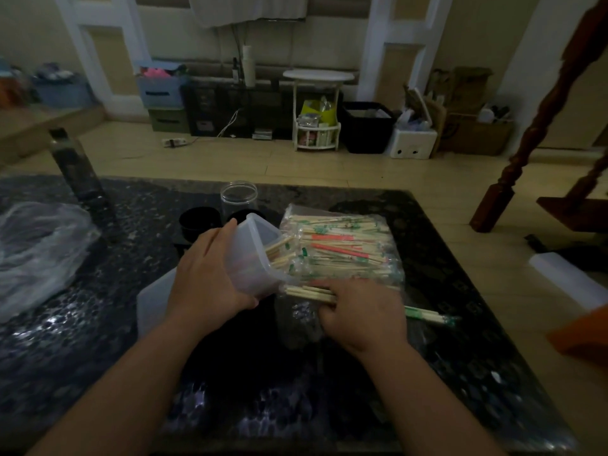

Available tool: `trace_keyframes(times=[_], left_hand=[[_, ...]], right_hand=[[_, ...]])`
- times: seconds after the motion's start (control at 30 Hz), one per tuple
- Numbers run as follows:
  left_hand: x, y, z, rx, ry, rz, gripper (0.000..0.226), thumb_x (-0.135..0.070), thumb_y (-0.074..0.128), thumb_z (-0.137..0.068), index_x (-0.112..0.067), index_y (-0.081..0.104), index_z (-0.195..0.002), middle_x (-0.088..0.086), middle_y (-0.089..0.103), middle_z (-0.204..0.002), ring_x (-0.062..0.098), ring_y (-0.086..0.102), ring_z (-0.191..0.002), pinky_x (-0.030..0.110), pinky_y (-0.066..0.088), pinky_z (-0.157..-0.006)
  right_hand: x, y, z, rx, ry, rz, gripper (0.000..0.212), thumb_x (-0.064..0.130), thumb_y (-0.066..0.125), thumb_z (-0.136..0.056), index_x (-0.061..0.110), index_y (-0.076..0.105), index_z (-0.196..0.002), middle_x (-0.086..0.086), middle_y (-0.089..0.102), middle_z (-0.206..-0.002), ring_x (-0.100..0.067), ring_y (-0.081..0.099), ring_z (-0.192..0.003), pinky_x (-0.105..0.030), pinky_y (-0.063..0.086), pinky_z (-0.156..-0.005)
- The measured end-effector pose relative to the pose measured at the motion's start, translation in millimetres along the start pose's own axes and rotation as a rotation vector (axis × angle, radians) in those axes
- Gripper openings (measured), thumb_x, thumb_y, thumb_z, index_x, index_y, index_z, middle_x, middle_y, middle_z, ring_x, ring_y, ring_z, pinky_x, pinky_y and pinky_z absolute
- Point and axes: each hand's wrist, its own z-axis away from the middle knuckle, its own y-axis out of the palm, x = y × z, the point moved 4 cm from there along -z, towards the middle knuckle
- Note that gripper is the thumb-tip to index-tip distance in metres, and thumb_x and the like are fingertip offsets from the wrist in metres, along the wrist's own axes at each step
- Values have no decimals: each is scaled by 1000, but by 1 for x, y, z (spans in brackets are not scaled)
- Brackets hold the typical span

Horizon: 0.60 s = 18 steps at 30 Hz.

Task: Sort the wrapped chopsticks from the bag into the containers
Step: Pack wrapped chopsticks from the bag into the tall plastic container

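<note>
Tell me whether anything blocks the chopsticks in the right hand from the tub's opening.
Nothing visible does: the left hand tips the lidless tub toward the right hand, whose chopsticks lie at its mouth.

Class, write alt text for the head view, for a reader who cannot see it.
A person's left hand holds a translucent container tilted toward a pile of wrapped chopsticks, while the right hand grips a few of them. A clear jar stands behind on the dark table.

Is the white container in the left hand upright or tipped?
Tipped: the left hand holds the container sideways, its open mouth facing the chopstick pile, some ends inside.
</note>
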Motion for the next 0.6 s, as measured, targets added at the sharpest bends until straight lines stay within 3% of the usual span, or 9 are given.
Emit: trace_keyframes(times=[0.17, 0.27, 0.4, 0.47, 0.6], left_hand=[[-4, 2, 1, 2, 13, -46, 134, -35, 96, -43, -25, 20, -154, 0, 33, -148, 24, 35, -133, 40, 31, -106], [-6, 6, 4, 23, 29, -74, 134, -36, 95, -44, -26, 19, -154, 2, 31, -149, 23, 31, -134, 40, 29, -108], [-5, 4, 6, 16, 46, -70, 133, -35, 95, -44, -26, 20, -154, 1, 32, -147, 23, 31, -133, 41, 29, -108], [-2, 3, 6, 8, 53, -79, 133, -36, 95, -44, -26, 20, -154, 1, 33, -146, 23, 32, -132, 43, 31, -107], [-1, 4, 6, 13, 57, -89, 133, -36, 95, -44, -26, 20, -154, 1, 32, -147, 22, 31, -133, 41, 30, -108]], right_hand=[[0, -29, 3, -208, -54, -6, 28, 50, 51, -78, 23, 56, -73, 1, 65, -72, -27, 62, -68, -29, 31, -54], [-3, -38, -8, -379, -83, -8, 24, 43, 60, -69, 21, 54, -62, 2, 59, -57, -27, 57, -51, -24, 25, -49], [-8, -45, -11, -562, -224, -38, 20, 37, 52, -79, 18, 60, -75, -2, 59, -71, -24, 51, -65, -28, 24, -64], [-11, -49, -12, -599, -202, -23, 25, 38, 51, -82, 16, 63, -81, -4, 56, -80, -24, 46, -73, -30, 23, -67], [-15, -52, -12, -707, -129, -187, 26, 31, 55, -88, 9, 68, -85, -8, 52, -82, -23, 47, -61, -28, 36, -49]])
